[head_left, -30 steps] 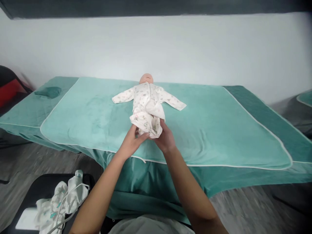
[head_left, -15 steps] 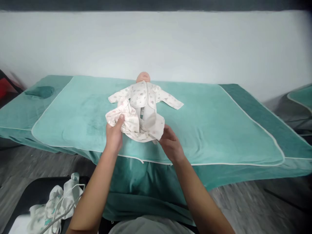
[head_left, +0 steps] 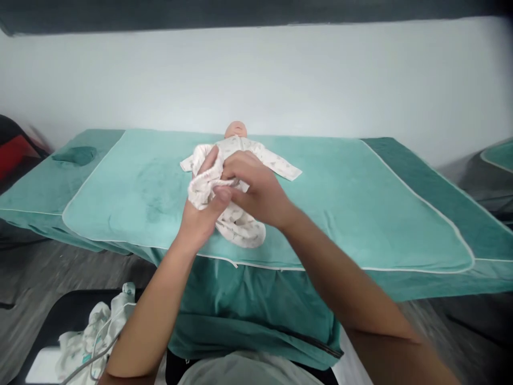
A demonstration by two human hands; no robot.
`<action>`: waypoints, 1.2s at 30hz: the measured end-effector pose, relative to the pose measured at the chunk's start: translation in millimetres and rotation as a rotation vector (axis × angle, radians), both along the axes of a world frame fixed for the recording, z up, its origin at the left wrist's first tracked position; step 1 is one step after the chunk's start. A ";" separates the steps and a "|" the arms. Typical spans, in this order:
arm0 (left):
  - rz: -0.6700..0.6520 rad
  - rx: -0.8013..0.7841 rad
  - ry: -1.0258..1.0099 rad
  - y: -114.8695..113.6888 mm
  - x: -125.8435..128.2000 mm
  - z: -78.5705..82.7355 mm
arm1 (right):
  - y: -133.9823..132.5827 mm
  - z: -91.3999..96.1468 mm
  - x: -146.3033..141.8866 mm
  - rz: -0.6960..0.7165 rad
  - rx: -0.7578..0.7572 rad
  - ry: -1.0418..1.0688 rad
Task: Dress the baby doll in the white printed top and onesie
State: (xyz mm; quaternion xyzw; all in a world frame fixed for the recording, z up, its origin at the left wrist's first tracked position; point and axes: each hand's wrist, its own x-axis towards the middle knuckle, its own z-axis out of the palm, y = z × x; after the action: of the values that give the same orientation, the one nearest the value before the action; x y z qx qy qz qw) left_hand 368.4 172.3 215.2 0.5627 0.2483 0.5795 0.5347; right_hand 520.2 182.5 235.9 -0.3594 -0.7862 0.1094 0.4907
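Observation:
My left hand (head_left: pixel 202 214) is closed in the bunched opening of white printed baby pants (head_left: pixel 240 227), with a finger poking up through the gathered cloth. From the other side, my right hand (head_left: pixel 260 190) pinches the same edge close to my left thumb. One end of the pants hangs down under my hands. Just behind lies a baby doll on its back, its head (head_left: pixel 236 129) toward the wall. It wears a white printed jacket (head_left: pixel 276 159) with the sleeves spread outward. My hands and the pants hide the doll's lower body.
A green padded bed (head_left: pixel 360 214) with a white-edged cover spans the view, with a face hole (head_left: pixel 76 155) at its left end. At lower left, a black chair (head_left: pixel 60 315) holds printed cloth (head_left: pixel 96 331), a cable and a white object (head_left: pixel 42 366). A pale wall stands behind.
My right hand has moved left and up to meet my left hand at the pants. The pants, spread between both hands before, are now bunched around my left fingers.

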 end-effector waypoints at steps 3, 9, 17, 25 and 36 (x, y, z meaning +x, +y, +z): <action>0.064 0.035 -0.027 5.6 -13.3 20.6 | 10.3 32.8 6.5 0.081 -0.138 0.117; 0.202 0.160 0.034 21.1 -27.7 51.3 | 13.3 59.4 15.7 0.204 -0.370 0.431; 0.358 0.262 0.162 23.0 -22.2 49.9 | -6.2 55.4 30.5 0.388 -0.389 0.194; 0.347 0.266 0.224 21.2 -17.7 50.6 | -8.2 26.3 17.5 0.183 -0.286 -0.381; 0.125 0.109 0.412 36.4 -31.9 38.7 | 15.5 19.7 23.0 0.010 -0.368 0.390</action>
State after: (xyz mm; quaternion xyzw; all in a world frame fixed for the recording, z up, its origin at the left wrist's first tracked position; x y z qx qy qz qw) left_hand 336.5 208.6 253.9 0.6806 0.3551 0.4970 0.4046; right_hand 543.2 198.0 255.7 -0.4109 -0.6456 0.3200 0.5586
